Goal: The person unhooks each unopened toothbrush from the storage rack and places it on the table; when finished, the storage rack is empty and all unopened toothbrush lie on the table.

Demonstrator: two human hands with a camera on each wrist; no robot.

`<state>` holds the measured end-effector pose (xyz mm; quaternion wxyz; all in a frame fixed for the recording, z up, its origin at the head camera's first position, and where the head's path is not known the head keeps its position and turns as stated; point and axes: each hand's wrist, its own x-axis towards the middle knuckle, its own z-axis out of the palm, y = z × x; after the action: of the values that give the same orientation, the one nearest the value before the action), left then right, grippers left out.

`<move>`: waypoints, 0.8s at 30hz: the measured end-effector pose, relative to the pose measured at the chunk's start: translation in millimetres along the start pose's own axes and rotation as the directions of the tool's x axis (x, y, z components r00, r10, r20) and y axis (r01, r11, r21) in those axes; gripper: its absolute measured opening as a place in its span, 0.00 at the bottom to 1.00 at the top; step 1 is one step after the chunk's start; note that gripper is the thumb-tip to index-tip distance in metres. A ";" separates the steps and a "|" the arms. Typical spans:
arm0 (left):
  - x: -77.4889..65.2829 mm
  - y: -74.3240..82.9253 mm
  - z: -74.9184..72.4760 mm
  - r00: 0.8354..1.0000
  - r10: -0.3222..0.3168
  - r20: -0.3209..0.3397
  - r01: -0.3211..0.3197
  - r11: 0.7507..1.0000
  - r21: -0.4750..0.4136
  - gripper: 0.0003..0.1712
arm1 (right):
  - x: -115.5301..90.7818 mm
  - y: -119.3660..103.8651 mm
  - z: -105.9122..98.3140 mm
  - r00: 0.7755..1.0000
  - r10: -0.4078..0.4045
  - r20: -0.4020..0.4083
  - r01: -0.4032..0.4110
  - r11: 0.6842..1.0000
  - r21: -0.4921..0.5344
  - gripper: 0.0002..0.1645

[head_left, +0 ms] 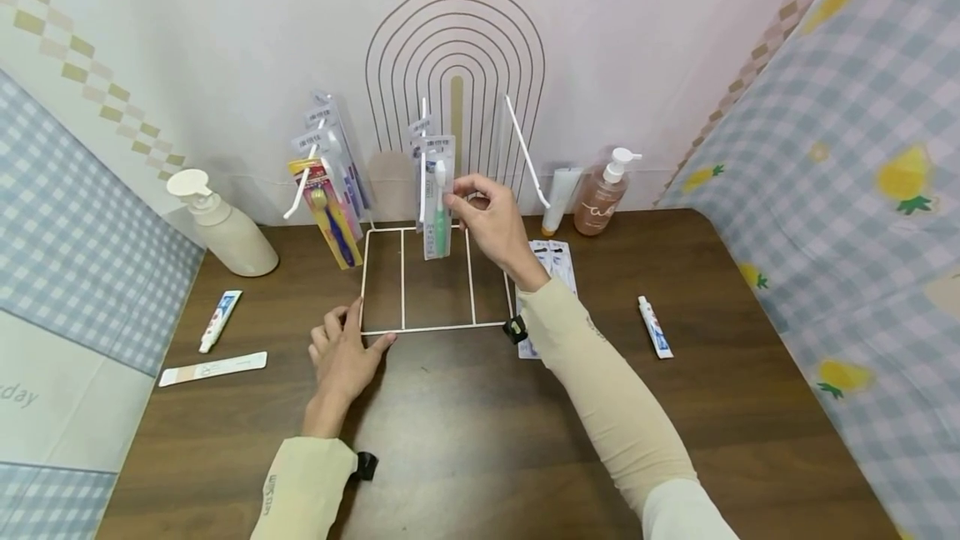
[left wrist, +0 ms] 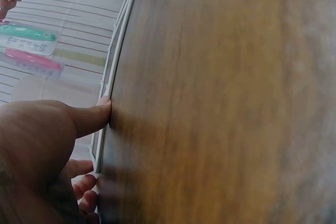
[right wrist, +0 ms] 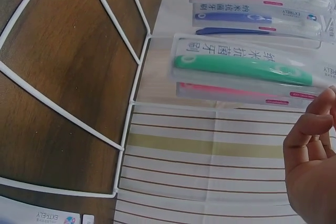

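A white wire display rack [head_left: 435, 328] with hooks stands on the table. At its front left corner, my left hand [head_left: 347, 361] grips the frame, the thumb [left wrist: 94, 116] against the front bar and the fingers by the left side. My right hand [head_left: 487, 219] pinches the right edge of a packaged green toothbrush [head_left: 439, 227], which hangs upright at the middle hook. Behind it hangs a packaged pink toothbrush [right wrist: 231, 92]. On the left hook hang several more packs, the front one a yellow-and-red toothbrush pack [head_left: 330, 215]. The right hook [head_left: 528, 152] is bare.
Packaged toothbrushes [head_left: 558, 261] lie under my right forearm. A white tube [head_left: 561, 197] and a pink pump bottle [head_left: 600, 198] stand back right; a cream pump bottle [head_left: 228, 232] stands left. Small toothpaste tubes [head_left: 221, 321] lie on both sides, with a flat sachet [head_left: 213, 368] at left.
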<state>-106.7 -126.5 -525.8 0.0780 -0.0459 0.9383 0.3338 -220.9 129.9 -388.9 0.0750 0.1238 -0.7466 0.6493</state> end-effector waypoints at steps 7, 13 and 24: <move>0.2 -0.6 2.0 0.999 0.012 -0.031 -0.012 1.000 -0.020 0.51 | -2.0 1.8 -4.8 1.000 0.014 -0.012 -0.014 1.000 -0.004 0.10; -1.0 -0.7 2.3 0.999 0.014 -0.031 -0.014 1.000 -0.022 0.51 | -5.6 6.0 -8.2 0.999 0.025 -0.027 -0.026 1.000 -0.018 0.10; -0.6 -2.8 3.1 0.999 0.021 -0.036 -0.022 0.999 -0.029 0.53 | -18.7 20.1 -19.2 0.995 0.084 -0.055 -0.086 0.996 -0.018 0.09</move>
<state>-105.3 -126.7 -529.9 0.0571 -0.0430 0.9349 0.3477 -209.7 153.1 -410.4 0.0688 0.0735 -0.7554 0.6475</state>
